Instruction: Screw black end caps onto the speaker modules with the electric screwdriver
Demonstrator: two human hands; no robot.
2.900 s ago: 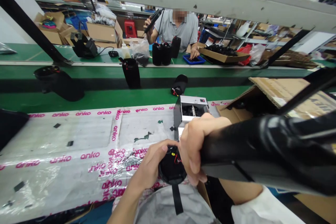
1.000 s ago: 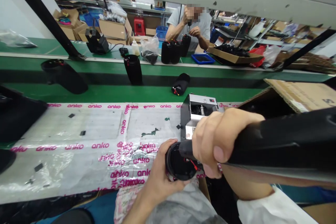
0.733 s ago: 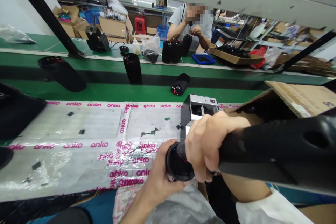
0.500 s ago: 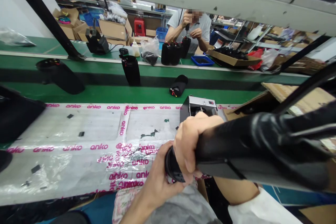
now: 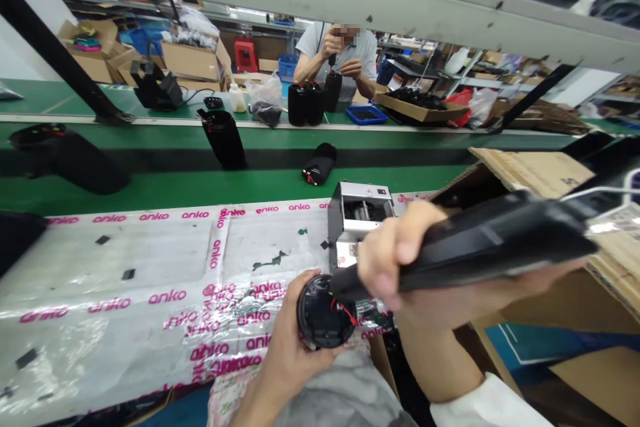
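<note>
L hand (image 5: 293, 337) is clamped round a black cylindrical housing (image 5: 320, 312), open end up, red wires showing inside; it sits at the near edge of the plastic-covered bench (image 5: 125, 280), above the lap. R hand (image 5: 400, 260) is closed on a black power driver (image 5: 480, 247). Change vs 0.5 s ago: the driver's nose is now tilted down into the housing mouth and the R hand no longer hides the rim. Judgement: fastening inside the housing is in hand. Grey metal unit (image 5: 357, 217) stands just behind. Co-worker (image 5: 337, 57) is at the far bench.
</note>
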